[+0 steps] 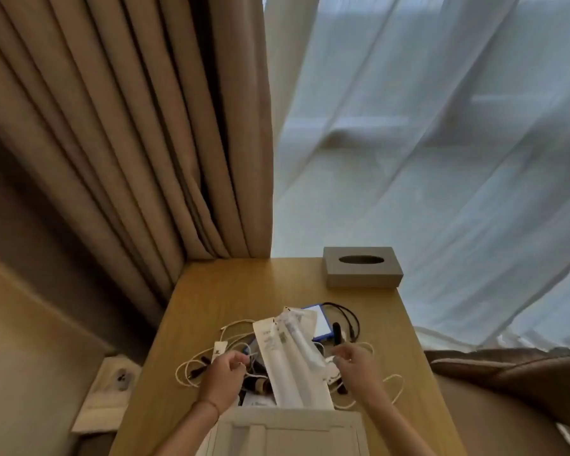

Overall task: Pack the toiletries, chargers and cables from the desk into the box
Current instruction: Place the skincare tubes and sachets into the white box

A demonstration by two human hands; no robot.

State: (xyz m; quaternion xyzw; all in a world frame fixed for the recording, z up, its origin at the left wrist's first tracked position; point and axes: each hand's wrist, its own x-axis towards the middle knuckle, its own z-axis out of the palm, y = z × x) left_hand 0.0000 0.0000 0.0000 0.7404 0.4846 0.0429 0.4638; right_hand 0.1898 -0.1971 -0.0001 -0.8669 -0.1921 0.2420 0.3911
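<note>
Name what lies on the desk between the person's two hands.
In the head view, white sachet packets lie between the left hand and the right hand, over tangled white cables.

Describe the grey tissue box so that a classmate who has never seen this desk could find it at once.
Start at the wooden desk by the curtains and look to its far right corner, next to the sheer white curtain. The tissue box sits there alone, beyond the pile of cables and packets. It is the only plain grey block, with a dark oval slot on top.
</note>
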